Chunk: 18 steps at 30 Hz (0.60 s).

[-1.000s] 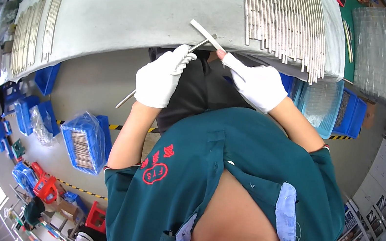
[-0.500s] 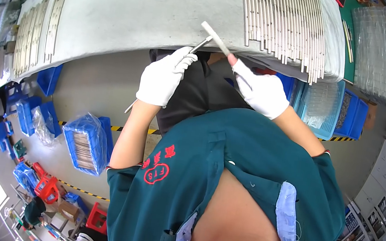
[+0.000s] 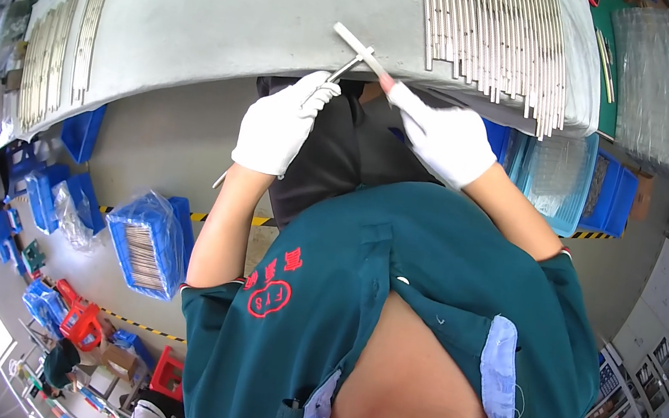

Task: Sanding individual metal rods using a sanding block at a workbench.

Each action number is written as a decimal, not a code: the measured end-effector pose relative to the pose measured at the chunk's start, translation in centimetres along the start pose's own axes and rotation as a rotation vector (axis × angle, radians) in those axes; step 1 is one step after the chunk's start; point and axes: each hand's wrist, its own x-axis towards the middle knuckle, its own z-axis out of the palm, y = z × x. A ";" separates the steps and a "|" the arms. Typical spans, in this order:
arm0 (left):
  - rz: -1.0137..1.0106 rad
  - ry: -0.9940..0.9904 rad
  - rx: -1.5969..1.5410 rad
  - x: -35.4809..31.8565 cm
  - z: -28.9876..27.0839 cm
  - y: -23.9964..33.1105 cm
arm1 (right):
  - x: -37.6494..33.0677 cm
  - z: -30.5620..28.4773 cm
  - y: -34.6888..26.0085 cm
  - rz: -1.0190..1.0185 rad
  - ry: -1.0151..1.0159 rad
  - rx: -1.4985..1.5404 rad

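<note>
My left hand (image 3: 276, 126), in a white glove, is closed around a thin metal rod (image 3: 346, 69). One end of the rod sticks out past the fingers, and the other end shows below the wrist. My right hand (image 3: 447, 141), gloved with a bare fingertip showing, grips a flat whitish stick (image 3: 351, 39). The stick crosses the rod's far end at an angle and appears to touch it, just above the table's near edge. What the stick is made of I cannot tell.
The table (image 3: 234, 7) has a grey-white cover. Rows of metal rods (image 3: 495, 39) lie at its right, and more rods (image 3: 48, 58) at its left. Blue bins (image 3: 610, 196) stand below right. A bagged blue crate of rods (image 3: 145, 247) sits on the floor, left.
Both hands have shifted slightly left and away from me. The whitish stick has slid up and left across the rod's end. Both grips stay closed.
</note>
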 end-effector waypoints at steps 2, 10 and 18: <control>0.020 0.037 -0.070 -0.2 0.3 -0.1 | 0.5 0.9 -0.3 -0.001 0.060 -0.015; -0.009 -0.022 -0.048 -0.2 -0.1 0.6 | -0.2 0.1 0.2 0.004 -0.044 -0.044; 0.042 -0.020 0.132 -0.2 0.3 0.4 | -1.8 0.7 0.1 0.008 -0.039 -0.044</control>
